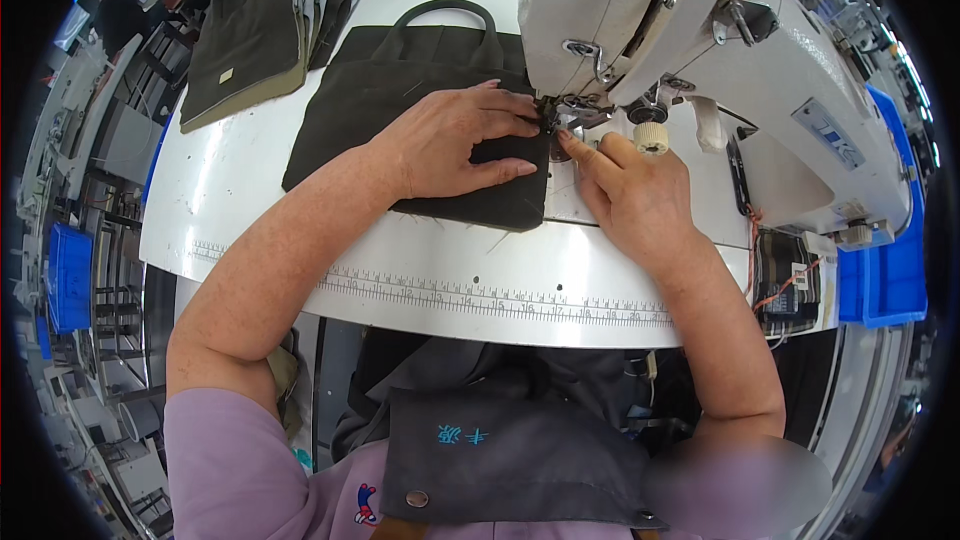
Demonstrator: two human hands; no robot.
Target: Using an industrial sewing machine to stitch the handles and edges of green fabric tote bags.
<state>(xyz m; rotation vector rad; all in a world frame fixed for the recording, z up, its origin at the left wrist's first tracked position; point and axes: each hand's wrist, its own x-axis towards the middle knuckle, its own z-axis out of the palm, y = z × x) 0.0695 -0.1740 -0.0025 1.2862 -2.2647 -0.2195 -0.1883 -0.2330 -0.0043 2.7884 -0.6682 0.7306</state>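
Grey cloth apron (530, 465) foremost, the half-open left hand (450, 140) rests on a dark-olive fabric bag (375, 90), left of the curled right hand (640, 185), whose hold is unclear.

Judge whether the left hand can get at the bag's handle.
Probably yes: the handle loops just beyond the left hand, and only the bag shows between them, so nothing seems to block the way.

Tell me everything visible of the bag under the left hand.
The bag is dark olive, looks like cloth, and lies flat on the white table, its looped handle at the far edge. Loose threads show at its near edge. Its right edge reaches the sewing machine. The left hand rests on it; the right hand may touch it.
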